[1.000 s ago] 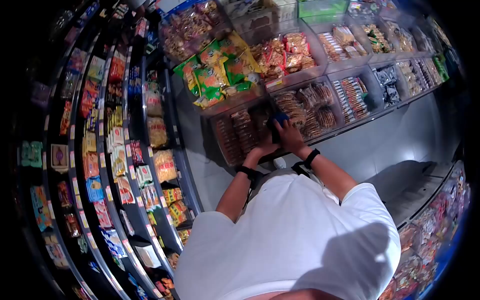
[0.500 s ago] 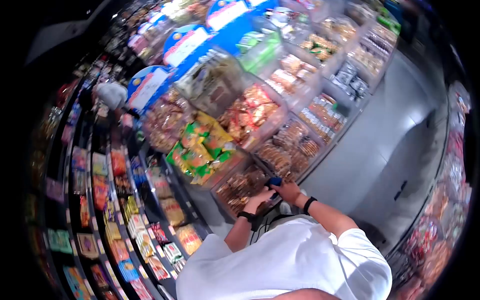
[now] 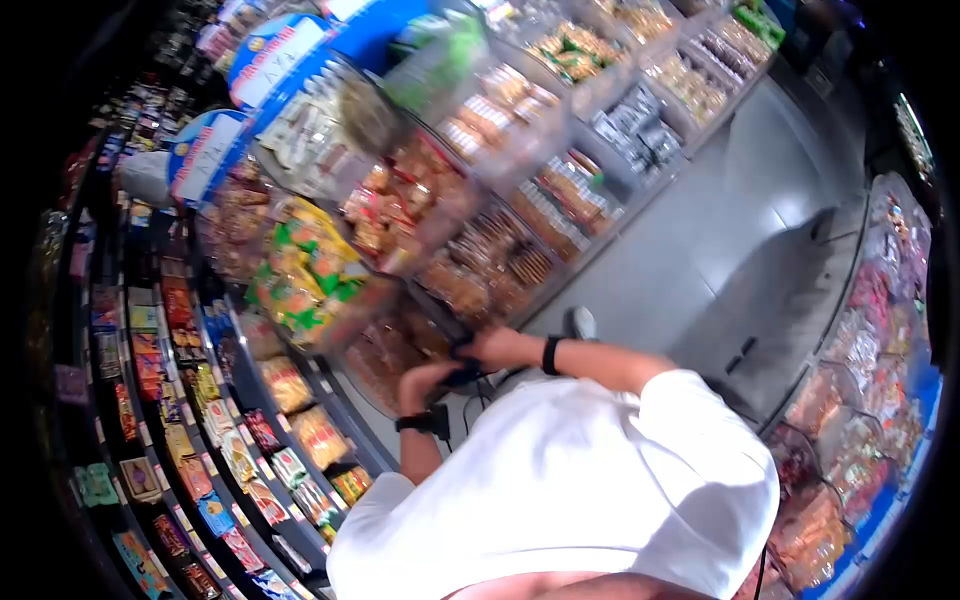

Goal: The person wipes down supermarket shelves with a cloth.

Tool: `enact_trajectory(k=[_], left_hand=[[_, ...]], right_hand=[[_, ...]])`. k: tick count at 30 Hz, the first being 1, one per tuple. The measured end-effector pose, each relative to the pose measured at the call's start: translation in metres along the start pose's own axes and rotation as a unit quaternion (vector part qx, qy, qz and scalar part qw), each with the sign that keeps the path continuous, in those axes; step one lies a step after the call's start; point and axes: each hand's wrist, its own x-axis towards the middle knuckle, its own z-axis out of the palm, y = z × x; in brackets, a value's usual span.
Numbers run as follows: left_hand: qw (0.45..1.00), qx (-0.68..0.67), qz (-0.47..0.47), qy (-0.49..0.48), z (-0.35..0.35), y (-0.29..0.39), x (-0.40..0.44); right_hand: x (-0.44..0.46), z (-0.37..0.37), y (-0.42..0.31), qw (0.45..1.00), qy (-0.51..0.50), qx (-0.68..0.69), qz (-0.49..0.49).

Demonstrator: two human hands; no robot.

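Observation:
My left hand (image 3: 426, 382), with a black band on its wrist, and my right hand (image 3: 498, 349), also banded, meet in front of my body. Between them is a small dark blue object (image 3: 463, 373), and the fingers of both hands are curled against it. Blur hides what kind of thing it is. Just beyond the hands is a clear bin of brown packaged snacks (image 3: 388, 350). Next to it, a bin holds wrapped round biscuits (image 3: 470, 275). Yellow-and-green snack bags (image 3: 308, 268) lie farther left.
Shelves of packaged goods (image 3: 215, 430) curve along the left. Grey floor (image 3: 690, 260) runs to the right of the bins, with another display of wrapped sweets (image 3: 850, 410) across it. Blue price signs (image 3: 280, 62) stand above the bins. A thin dark cable (image 3: 470, 405) hangs near my hands.
The view has turned, so the bins and shelves sit farther left. Both hands have shifted left and slightly up in the picture, still together at the dark blue object.

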Motion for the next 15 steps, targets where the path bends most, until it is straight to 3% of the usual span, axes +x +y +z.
enact_trajectory(k=[1, 2, 3, 4, 5, 7, 9, 12, 13, 15], left_hand=[[0.993, -0.046, -0.103, -0.015, 0.012, 0.036, -0.013], [0.999, 0.022, 0.008, -0.023, 0.018, 0.028, 0.019], [0.994, 0.019, 0.105, 0.006, 0.037, 0.049, 0.014], [0.987, 0.085, 0.132, 0.045, 0.053, 0.075, 0.008], [0.966, 0.106, 0.215, 0.094, 0.060, 0.064, 0.037], [0.986, 0.085, 0.125, 0.077, 0.084, 0.112, 0.016], [0.971, 0.097, 0.207, 0.071, 0.083, 0.122, 0.046], [0.926, -0.040, 0.342, 0.152, 0.100, 0.155, 0.076], [0.908, -0.026, 0.355, 0.221, 0.106, 0.167, 0.091], [0.898, -0.012, 0.384, 0.214, 0.122, 0.202, 0.097]], right_hand=[[0.003, -0.026, -0.002, 0.997, -0.063, 0.044, 0.031], [-0.005, -0.071, 0.009, 0.987, -0.137, 0.027, 0.076], [-0.016, -0.076, 0.026, 0.988, -0.123, 0.035, 0.085], [-0.029, -0.076, 0.052, 0.992, -0.110, 0.004, 0.060], [-0.036, -0.099, 0.060, 0.992, -0.092, -0.001, 0.088], [-0.050, -0.123, 0.086, 0.991, -0.061, -0.004, 0.120], [-0.052, -0.155, 0.100, 0.980, -0.066, -0.023, 0.185], [-0.041, -0.170, 0.147, 0.968, 0.103, -0.065, 0.221], [-0.032, -0.173, 0.172, 0.967, 0.098, -0.062, 0.228], [-0.007, -0.182, 0.192, 0.957, 0.087, 0.001, 0.275]])
